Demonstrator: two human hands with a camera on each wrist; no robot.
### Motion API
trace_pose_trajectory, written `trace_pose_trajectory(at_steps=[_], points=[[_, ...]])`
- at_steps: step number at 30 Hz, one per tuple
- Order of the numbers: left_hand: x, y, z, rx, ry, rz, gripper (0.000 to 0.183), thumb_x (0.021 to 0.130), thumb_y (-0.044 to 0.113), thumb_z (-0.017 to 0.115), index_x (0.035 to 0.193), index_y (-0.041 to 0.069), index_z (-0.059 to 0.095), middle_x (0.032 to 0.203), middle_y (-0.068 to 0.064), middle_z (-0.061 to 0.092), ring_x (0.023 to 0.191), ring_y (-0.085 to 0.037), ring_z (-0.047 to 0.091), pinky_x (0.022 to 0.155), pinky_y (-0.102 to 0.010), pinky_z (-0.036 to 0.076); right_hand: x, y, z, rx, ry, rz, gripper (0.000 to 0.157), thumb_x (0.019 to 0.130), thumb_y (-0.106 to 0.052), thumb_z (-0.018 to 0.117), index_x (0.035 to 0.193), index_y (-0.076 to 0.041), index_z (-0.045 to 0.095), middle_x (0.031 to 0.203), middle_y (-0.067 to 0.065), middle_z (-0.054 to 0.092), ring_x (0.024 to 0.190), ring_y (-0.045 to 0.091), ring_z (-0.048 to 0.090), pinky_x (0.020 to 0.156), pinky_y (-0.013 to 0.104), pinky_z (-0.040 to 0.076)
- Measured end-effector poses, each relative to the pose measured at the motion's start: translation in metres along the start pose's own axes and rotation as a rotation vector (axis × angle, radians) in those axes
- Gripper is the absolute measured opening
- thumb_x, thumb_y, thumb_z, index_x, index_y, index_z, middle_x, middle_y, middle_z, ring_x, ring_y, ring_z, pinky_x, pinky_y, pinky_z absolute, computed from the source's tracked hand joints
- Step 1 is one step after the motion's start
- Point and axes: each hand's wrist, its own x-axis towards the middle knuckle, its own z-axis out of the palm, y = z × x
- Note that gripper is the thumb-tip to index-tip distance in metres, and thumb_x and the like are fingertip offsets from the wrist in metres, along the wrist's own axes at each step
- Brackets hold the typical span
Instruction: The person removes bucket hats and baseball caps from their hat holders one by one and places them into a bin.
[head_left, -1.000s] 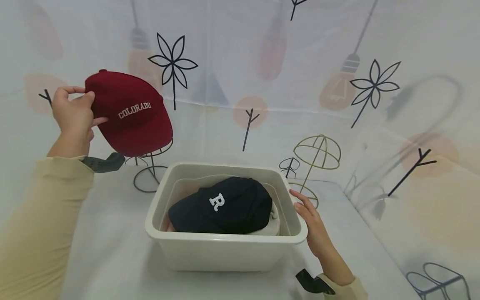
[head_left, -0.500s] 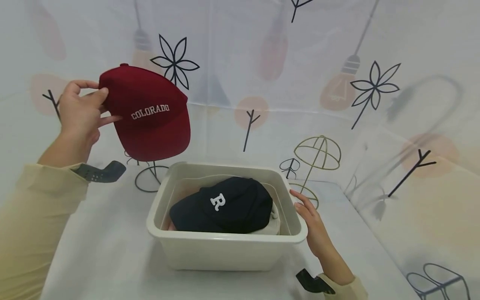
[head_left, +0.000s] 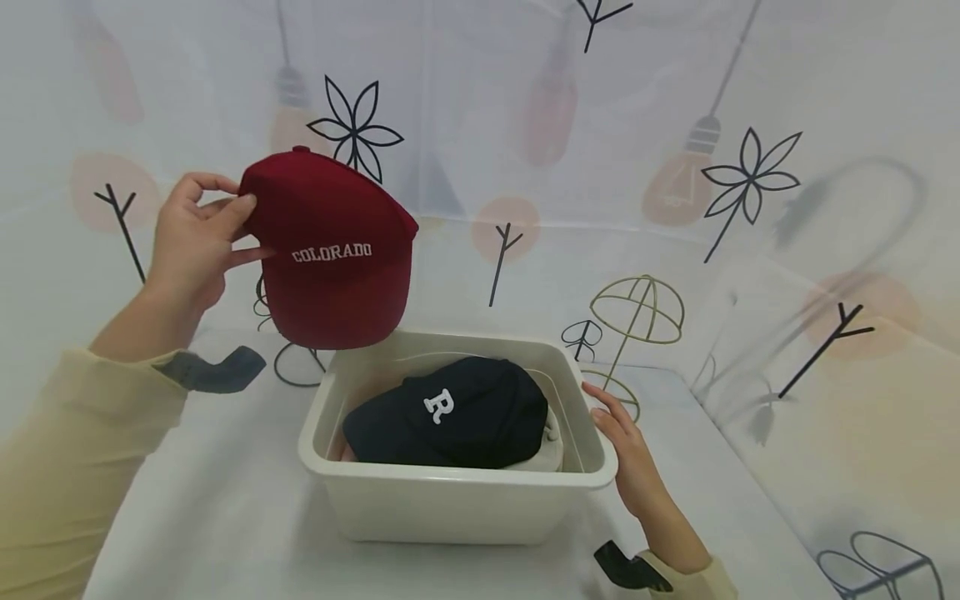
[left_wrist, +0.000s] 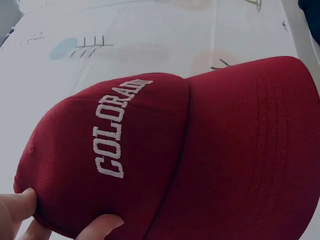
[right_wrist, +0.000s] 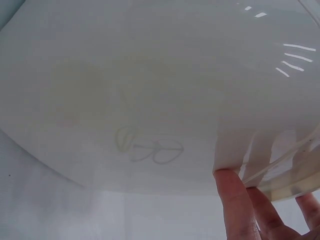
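My left hand [head_left: 197,242] pinches the back edge of a dark red baseball cap [head_left: 337,296], holding it up over the bin's left back corner. White COLORADO lettering on the cap [left_wrist: 150,145] shows in the left wrist view, with my fingertips at its lower left. On the table stands a cream plastic bin [head_left: 450,508]. Inside it lies a black baseball cap [head_left: 487,417] with a white R, over a pale item [head_left: 551,454] mostly hidden beneath. My right hand [head_left: 633,462] rests fingers against the bin's right side; the right wrist view shows these fingers [right_wrist: 235,205] at its outer wall.
A white cloth covers the table [head_left: 202,475], and a printed backdrop [head_left: 457,100] rises behind. Right of the bin appears a yellow-green wire shape with a domed top [head_left: 652,342]. Left of it, a dark wire ring [head_left: 296,384] shows partly behind the red cap.
My left hand has carried the red cap rightward, toward the bin, and it now overlaps the bin's back left corner in view. My right hand has kept its place on the bin.
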Motion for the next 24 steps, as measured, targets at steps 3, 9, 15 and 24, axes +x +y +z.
trace_pose_trajectory(at_steps=[3, 9, 15, 24], points=[[-0.003, -0.001, 0.005, 0.014, -0.037, 0.022, 0.018, 0.091, 0.012, 0.059, 0.105, 0.016, 0.048, 0.109, -0.009, 0.056, 0.091, -0.017, 0.061, 0.055, -0.026, 0.054, 0.001, 0.000, 0.000, 0.005, -0.001, 0.001, 0.045, 0.100, -0.027, 0.039, 0.142, -0.011, 0.034, 0.121, 0.006, 0.050, 0.100, 0.016, 0.056, 0.076, 0.032, 0.050], [-0.008, -0.001, 0.012, 0.048, -0.104, 0.046, 0.016, 0.092, 0.011, 0.056, 0.103, 0.015, 0.047, 0.110, -0.009, 0.056, 0.091, -0.016, 0.060, 0.057, -0.025, 0.054, 0.001, 0.000, -0.001, 0.002, -0.008, -0.006, 0.045, 0.100, -0.028, 0.039, 0.142, -0.011, 0.033, 0.123, 0.009, 0.049, 0.102, 0.016, 0.055, 0.077, 0.032, 0.050], [-0.011, -0.003, 0.017, 0.094, -0.167, 0.054, 0.014, 0.092, 0.011, 0.055, 0.103, 0.015, 0.048, 0.110, -0.008, 0.056, 0.093, -0.016, 0.059, 0.060, -0.025, 0.054, 0.000, 0.000, -0.002, -0.020, -0.007, -0.011, 0.046, 0.101, -0.030, 0.038, 0.142, -0.011, 0.033, 0.124, 0.010, 0.047, 0.102, 0.017, 0.055, 0.077, 0.032, 0.050], [-0.013, -0.007, 0.023, 0.149, -0.312, 0.059, 0.012, 0.094, 0.008, 0.052, 0.104, 0.014, 0.047, 0.116, -0.010, 0.052, 0.095, -0.017, 0.058, 0.066, -0.024, 0.054, 0.000, 0.000, -0.002, -0.013, 0.001, -0.004, 0.046, 0.101, -0.030, 0.039, 0.142, -0.011, 0.034, 0.124, 0.008, 0.048, 0.101, 0.016, 0.055, 0.076, 0.032, 0.050]])
